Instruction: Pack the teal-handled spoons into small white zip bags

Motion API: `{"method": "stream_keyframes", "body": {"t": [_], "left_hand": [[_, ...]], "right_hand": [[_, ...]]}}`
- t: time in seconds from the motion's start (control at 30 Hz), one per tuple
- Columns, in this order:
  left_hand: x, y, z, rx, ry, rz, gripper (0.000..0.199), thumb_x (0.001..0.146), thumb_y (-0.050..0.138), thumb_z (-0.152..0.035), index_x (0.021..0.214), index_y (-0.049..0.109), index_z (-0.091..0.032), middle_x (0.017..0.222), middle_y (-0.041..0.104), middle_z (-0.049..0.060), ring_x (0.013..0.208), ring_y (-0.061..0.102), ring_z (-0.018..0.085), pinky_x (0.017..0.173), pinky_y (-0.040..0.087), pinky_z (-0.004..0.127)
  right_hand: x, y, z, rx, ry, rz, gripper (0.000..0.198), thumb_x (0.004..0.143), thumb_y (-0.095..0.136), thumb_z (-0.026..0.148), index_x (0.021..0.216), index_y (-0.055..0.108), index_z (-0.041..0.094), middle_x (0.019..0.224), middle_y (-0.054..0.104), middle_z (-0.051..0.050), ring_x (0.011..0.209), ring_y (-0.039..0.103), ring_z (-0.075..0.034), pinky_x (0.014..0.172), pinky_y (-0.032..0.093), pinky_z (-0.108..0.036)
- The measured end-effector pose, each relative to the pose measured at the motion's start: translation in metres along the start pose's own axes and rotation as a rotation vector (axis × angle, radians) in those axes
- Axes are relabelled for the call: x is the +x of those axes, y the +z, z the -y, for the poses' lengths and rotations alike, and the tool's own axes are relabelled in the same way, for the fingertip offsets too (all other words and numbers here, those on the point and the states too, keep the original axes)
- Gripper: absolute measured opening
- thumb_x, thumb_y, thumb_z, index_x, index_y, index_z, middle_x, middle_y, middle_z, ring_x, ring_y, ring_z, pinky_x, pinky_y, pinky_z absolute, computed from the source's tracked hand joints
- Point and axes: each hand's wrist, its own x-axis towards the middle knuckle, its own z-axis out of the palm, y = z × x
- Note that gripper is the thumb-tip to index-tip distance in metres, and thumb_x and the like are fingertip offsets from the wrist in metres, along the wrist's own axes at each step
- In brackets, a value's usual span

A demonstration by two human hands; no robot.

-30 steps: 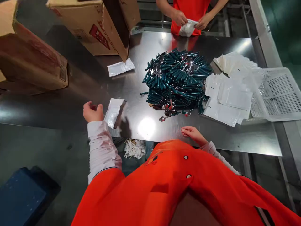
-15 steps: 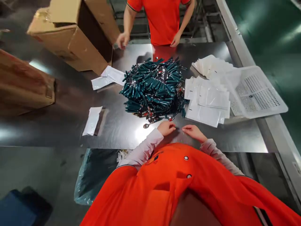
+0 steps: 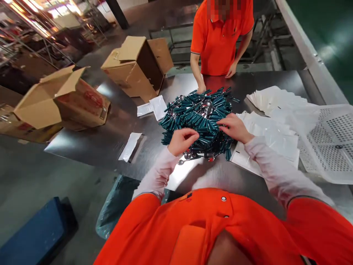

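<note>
A large heap of cutlery with dark green handles (image 3: pixel 193 119), metal spoon bowls among them, lies on the metal table. Over the heap's near left side is my left hand (image 3: pixel 180 141), fingers stretched to the right and the thumb a little apart, nothing visible in it. My right hand (image 3: pixel 234 127) reaches in from the right, its fingertips at the handles, fingers and thumb apart; I see nothing held. A few loose spoons (image 3: pixel 181 162) lie at the heap's near edge.
White plastic bags (image 3: pixel 275 134) are stacked right of the heap beside a white perforated basket (image 3: pixel 331 162). Filled white packets (image 3: pixel 130 147) lie to the left. Open cardboard boxes (image 3: pixel 132 75) stand farther left. A co-worker in orange (image 3: pixel 223 48) has one hand behind the heap.
Both my hands have risen from the table's near edge and moved forward to the heap, spreading apart. The view has tilted up and left. The co-worker's hand has moved to the heap.
</note>
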Motion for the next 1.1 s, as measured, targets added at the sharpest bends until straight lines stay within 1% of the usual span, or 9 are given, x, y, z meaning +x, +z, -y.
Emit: {"method": "stream_keyframes", "body": {"t": [0.1, 0.2, 0.37, 0.5, 0.6, 0.73, 0.83, 0.97, 1.1], "left_hand": [[-0.035, 0.023, 0.015, -0.138, -0.13, 0.038, 0.03, 0.082, 0.072, -0.045, 0.079, 0.076, -0.016, 0.076, 0.074, 0.006, 0.068, 0.065, 0.016, 0.066, 0.053, 0.027], [-0.069, 0.03, 0.042, -0.27, -0.33, 0.008, 0.036, 0.077, 0.075, -0.052, 0.077, 0.075, -0.015, 0.071, 0.071, 0.005, 0.062, 0.061, 0.014, 0.061, 0.051, 0.026], [-0.108, 0.036, 0.08, -0.361, -0.592, -0.13, 0.035, 0.071, 0.076, -0.051, 0.075, 0.073, -0.016, 0.066, 0.067, 0.003, 0.058, 0.056, 0.012, 0.058, 0.047, 0.025], [-0.115, 0.046, 0.091, -0.397, -0.641, -0.177, 0.035, 0.069, 0.075, -0.05, 0.076, 0.072, -0.016, 0.067, 0.067, 0.003, 0.059, 0.055, 0.013, 0.059, 0.047, 0.027], [-0.11, 0.052, 0.096, -0.401, -0.674, -0.172, 0.04, 0.061, 0.077, -0.054, 0.075, 0.07, -0.017, 0.065, 0.067, 0.003, 0.058, 0.054, 0.013, 0.058, 0.047, 0.027], [-0.104, 0.054, 0.102, -0.365, -0.673, -0.117, 0.043, 0.061, 0.076, -0.058, 0.074, 0.07, -0.018, 0.064, 0.067, 0.002, 0.057, 0.054, 0.013, 0.058, 0.047, 0.027], [-0.105, 0.054, 0.101, -0.348, -0.641, -0.085, 0.042, 0.066, 0.075, -0.059, 0.076, 0.07, -0.018, 0.066, 0.067, 0.002, 0.059, 0.056, 0.014, 0.06, 0.048, 0.029], [-0.105, 0.055, 0.094, -0.358, -0.592, -0.073, 0.034, 0.076, 0.074, -0.055, 0.079, 0.071, -0.021, 0.068, 0.067, 0.002, 0.063, 0.058, 0.016, 0.064, 0.05, 0.032], [-0.087, 0.052, 0.08, -0.397, -0.5, -0.033, 0.038, 0.072, 0.078, -0.056, 0.082, 0.072, -0.02, 0.07, 0.068, 0.002, 0.064, 0.06, 0.016, 0.065, 0.051, 0.032]], "right_hand": [[0.082, 0.017, -0.022, -0.172, -0.297, 0.237, 0.043, 0.086, 0.057, 0.012, 0.125, 0.074, 0.015, 0.115, 0.077, -0.012, 0.104, 0.059, -0.027, 0.09, 0.047, -0.04], [0.121, 0.038, -0.037, -0.299, -0.479, 0.409, 0.047, 0.086, 0.052, 0.007, 0.131, 0.068, 0.011, 0.122, 0.072, -0.015, 0.109, 0.056, -0.027, 0.087, 0.044, -0.038], [0.137, 0.053, -0.047, -0.353, -0.666, 0.456, 0.034, 0.091, 0.049, 0.009, 0.12, 0.066, 0.009, 0.122, 0.067, -0.017, 0.106, 0.053, -0.027, 0.088, 0.041, -0.038], [0.141, 0.053, -0.047, -0.42, -0.768, 0.458, 0.027, 0.094, 0.049, 0.012, 0.113, 0.068, 0.011, 0.109, 0.068, -0.016, 0.099, 0.052, -0.027, 0.085, 0.038, -0.037], [0.143, 0.049, -0.043, -0.466, -0.821, 0.488, 0.023, 0.094, 0.05, 0.012, 0.104, 0.07, 0.014, 0.113, 0.068, -0.014, 0.103, 0.052, -0.027, 0.085, 0.037, -0.037], [0.149, 0.041, -0.034, -0.408, -0.765, 0.618, 0.019, 0.091, 0.053, 0.01, 0.098, 0.07, 0.017, 0.107, 0.071, -0.012, 0.104, 0.053, -0.025, 0.085, 0.038, -0.035], [0.157, 0.038, -0.033, -0.182, -0.623, 0.67, 0.012, 0.085, 0.06, 0.018, 0.094, 0.067, 0.017, 0.096, 0.069, -0.01, 0.098, 0.053, -0.024, 0.083, 0.04, -0.035], [0.173, 0.032, -0.039, 0.256, -0.316, 0.572, 0.022, 0.077, 0.065, 0.037, 0.087, 0.058, 0.019, 0.085, 0.061, -0.005, 0.082, 0.051, -0.019, 0.077, 0.043, -0.033], [0.189, 0.004, -0.03, 0.522, -0.164, 0.485, 0.034, 0.076, 0.065, 0.047, 0.087, 0.044, 0.024, 0.082, 0.054, 0.0, 0.074, 0.047, -0.014, 0.068, 0.042, -0.028]]}}
